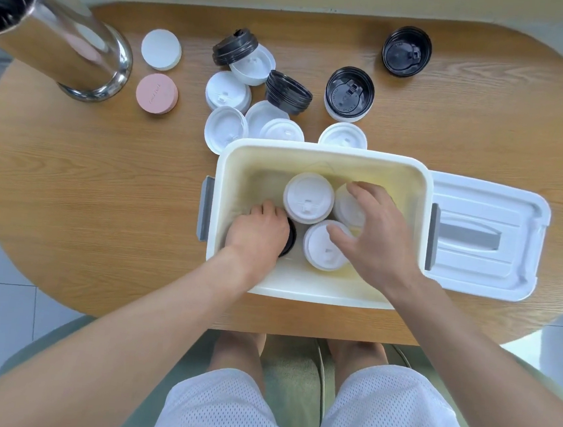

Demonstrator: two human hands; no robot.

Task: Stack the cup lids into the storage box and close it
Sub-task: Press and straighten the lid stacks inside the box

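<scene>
The white storage box [421,227] stands open on the wooden table near its front edge. Inside it are stacks of white cup lids [308,202] and, at the left, a black lid stack [290,236]. My left hand [257,231] reaches into the box and grips the black stack from above, hiding most of it. My right hand [375,229] is spread over the white stacks, with fingertips touching a near white stack [319,251] and a right one [347,207]. The box's white lid [484,236], with a grey handle, lies upside up to the right of the box.
Behind the box lie several loose white lids [228,91] and black lid stacks [349,94], one [406,51] at the far right. A white disc [161,49], a pink disc [157,93] and a tall steel cylinder [66,41] stand at the far left.
</scene>
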